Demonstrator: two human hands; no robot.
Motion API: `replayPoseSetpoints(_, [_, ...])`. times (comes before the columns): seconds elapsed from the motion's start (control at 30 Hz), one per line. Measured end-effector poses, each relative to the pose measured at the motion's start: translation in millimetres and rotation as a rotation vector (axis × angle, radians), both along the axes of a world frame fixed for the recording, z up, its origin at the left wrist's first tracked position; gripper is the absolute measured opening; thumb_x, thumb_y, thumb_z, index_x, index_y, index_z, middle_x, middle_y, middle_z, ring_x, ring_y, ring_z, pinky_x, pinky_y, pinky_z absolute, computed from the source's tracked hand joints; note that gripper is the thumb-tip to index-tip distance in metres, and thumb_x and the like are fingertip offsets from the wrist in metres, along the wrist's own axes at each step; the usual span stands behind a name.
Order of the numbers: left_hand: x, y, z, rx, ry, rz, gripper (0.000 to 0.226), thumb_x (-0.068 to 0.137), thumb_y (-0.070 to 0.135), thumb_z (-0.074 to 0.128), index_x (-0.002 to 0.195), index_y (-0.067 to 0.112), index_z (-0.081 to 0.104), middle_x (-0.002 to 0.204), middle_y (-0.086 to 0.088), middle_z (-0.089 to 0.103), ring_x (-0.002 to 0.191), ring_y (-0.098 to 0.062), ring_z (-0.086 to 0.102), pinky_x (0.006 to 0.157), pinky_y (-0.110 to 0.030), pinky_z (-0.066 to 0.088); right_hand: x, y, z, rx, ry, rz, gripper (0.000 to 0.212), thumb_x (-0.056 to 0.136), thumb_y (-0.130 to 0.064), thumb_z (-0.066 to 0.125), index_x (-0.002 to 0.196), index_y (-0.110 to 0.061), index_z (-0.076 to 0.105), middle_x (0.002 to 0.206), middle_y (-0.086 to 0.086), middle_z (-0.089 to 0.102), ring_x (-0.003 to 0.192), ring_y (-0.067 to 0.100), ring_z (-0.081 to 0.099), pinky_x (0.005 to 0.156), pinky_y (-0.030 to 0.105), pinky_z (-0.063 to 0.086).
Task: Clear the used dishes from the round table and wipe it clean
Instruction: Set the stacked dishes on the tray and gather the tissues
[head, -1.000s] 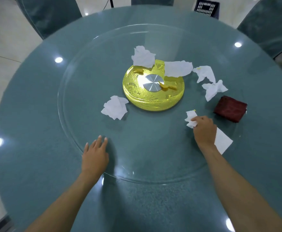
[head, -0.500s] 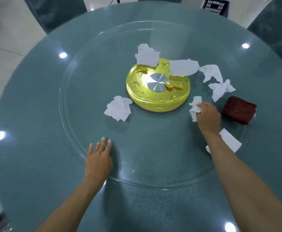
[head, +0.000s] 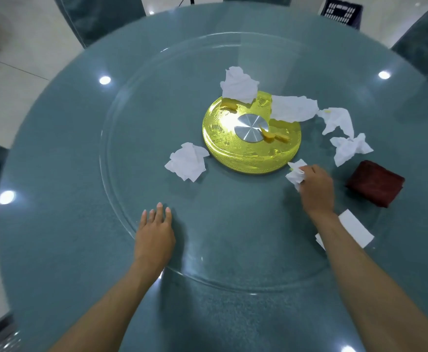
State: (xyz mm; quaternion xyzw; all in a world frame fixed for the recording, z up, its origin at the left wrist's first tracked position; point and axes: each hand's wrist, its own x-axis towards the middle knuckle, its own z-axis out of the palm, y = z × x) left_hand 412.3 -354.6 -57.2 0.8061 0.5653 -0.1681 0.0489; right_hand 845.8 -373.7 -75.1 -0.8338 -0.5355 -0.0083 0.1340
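- Right hand: fingers curled round a crumpled tissue, the wad, just off the near-right edge of the yellow hub. Lifted or resting on the glass: cannot tell.
- Left hand: palm down, fingers straight and close together, holding nothing. It lies flat on the turntable by its near rim and probably braces the glass against spinning.
- Wad: judged near weightless, soft, crushes to nothing. A yellowish speck shows on it, so it may be damp or greasy. It can be pinched anywhere, and several should bunch into one fist.
- Loose paper:
  - left tissue touches the hub's left edge;
  - far tissue and long tissue overlap the hub's far side;
  - outer tissue and near tissue lie on the glass to the right.
  - All are likely to shift at a brush of the hand, so pinch a raised peak from above.
- Scraps: orange bits on the hub beside the metal cap. They look small, probably moist and slippery, and are better scooped in a tissue than with bare fingers.
- Cloth: dark red, folded, right of the right hand and apart from it. It looks limp and heavier than paper, so take it in a whole-hand grip for wiping.
- Sheet: white, lying flat, partly hidden by the right forearm. There is no peak to pinch, so slide it or lift a corner.
- Table: smooth, hard, glossy. The turntable will likely turn under a sideways wipe.
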Motion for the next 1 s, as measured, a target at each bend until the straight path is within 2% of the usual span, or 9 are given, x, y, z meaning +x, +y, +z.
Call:
replayPoseSetpoints(0.07, [-3,3,-6,0.045,-0.041,-0.006,0.054,0.078,-0.003,0.061,0.132,-0.006,0.063,0.139,-0.031,0.058,0.119,-0.046,0.064,0.111,-0.059,0.045,-31,26,7,0.097,0.051,0.070,0.031,0.076,-0.008,0.077,0.106,-0.003,0.069,0.096,0.020,0.064,0.083,0.043,0.061,0.066,0.045,0.050])
replayPoseSetpoints(0.17, [-6,8,-7,0.079,-0.074,-0.009,0.052,0.075,-0.001,0.062,0.127,-0.005,0.067,0.134,-0.029,0.063,0.114,-0.045,0.066,0.107,-0.058,0.048,-101,70,22,0.220,0.162,0.268,0.042,0.077,-0.010,0.045,0.112,-0.003,0.069,0.100,0.018,0.065,0.088,0.041,0.061,0.070,0.046,0.052])
replayPoseSetpoints(0.27, [-9,13,-5,0.058,-0.091,0.027,0.057,0.070,-0.002,0.076,0.126,-0.003,0.069,0.135,-0.026,0.063,0.115,-0.044,0.067,0.107,-0.058,0.048,-174,109,32,0.213,0.200,0.396,0.049,0.073,-0.001,0.052,0.118,-0.010,0.069,0.104,0.010,0.066,0.095,0.036,0.060,0.077,0.043,0.048])
replayPoseSetpoints(0.33, [-11,16,-7,0.080,-0.098,0.025,0.055,0.072,0.000,0.071,0.127,0.000,0.070,0.136,-0.024,0.064,0.116,-0.042,0.067,0.106,-0.057,0.048,-213,128,32,0.163,0.188,0.449,0.048,0.076,-0.003,0.055,0.121,-0.014,0.068,0.107,0.006,0.067,0.099,0.033,0.060,0.079,0.043,0.046])
replayPoseSetpoints(0.53, [-16,17,-12,0.102,-0.100,0.002,0.055,0.070,0.009,0.056,0.122,0.002,0.073,0.132,-0.022,0.067,0.110,-0.041,0.070,0.103,-0.057,0.051,-263,154,-4,0.090,0.111,0.629,0.029,0.073,-0.010,0.055,0.097,-0.017,0.069,0.115,0.006,0.068,0.113,0.033,0.063,0.087,0.043,0.047])
replayPoseSetpoints(0.67, [-18,15,-11,0.103,-0.090,-0.015,0.057,0.069,0.007,0.074,0.126,0.003,0.071,0.135,-0.021,0.066,0.114,-0.039,0.069,0.107,-0.055,0.049,-265,149,-16,0.068,0.111,0.610,0.030,0.071,0.002,0.075,0.098,-0.009,0.064,0.098,0.012,0.066,0.085,0.034,0.063,0.069,0.039,0.050])
replayPoseSetpoints(0.83, [-14,6,-9,0.054,-0.081,-0.014,0.063,0.065,0.011,0.083,0.127,0.004,0.071,0.134,-0.020,0.067,0.113,-0.038,0.070,0.107,-0.052,0.049,-254,128,-2,0.004,0.275,0.550,0.040,0.069,0.011,0.072,0.102,-0.009,0.061,0.100,0.011,0.061,0.084,0.035,0.056,0.062,0.041,0.048])
replayPoseSetpoints(0.9, [-12,2,-7,0.046,-0.075,-0.025,0.059,0.069,0.013,0.079,0.126,0.002,0.071,0.132,-0.022,0.067,0.111,-0.040,0.070,0.106,-0.053,0.050,-243,103,12,0.033,0.406,0.473,0.039,0.075,0.007,0.066,0.109,-0.011,0.064,0.102,0.009,0.062,0.090,0.031,0.057,0.067,0.040,0.047])
replayPoseSetpoints(1.0, [-9,-3,-2,0.017,-0.118,-0.037,0.055,0.079,0.025,0.047,0.121,-0.002,0.072,0.127,-0.027,0.068,0.106,-0.044,0.070,0.100,-0.056,0.052,-217,48,20,0.091,0.552,0.340,0.041,0.079,0.003,0.059,0.114,-0.018,0.065,0.109,0.004,0.061,0.098,0.025,0.058,0.074,0.037,0.050])
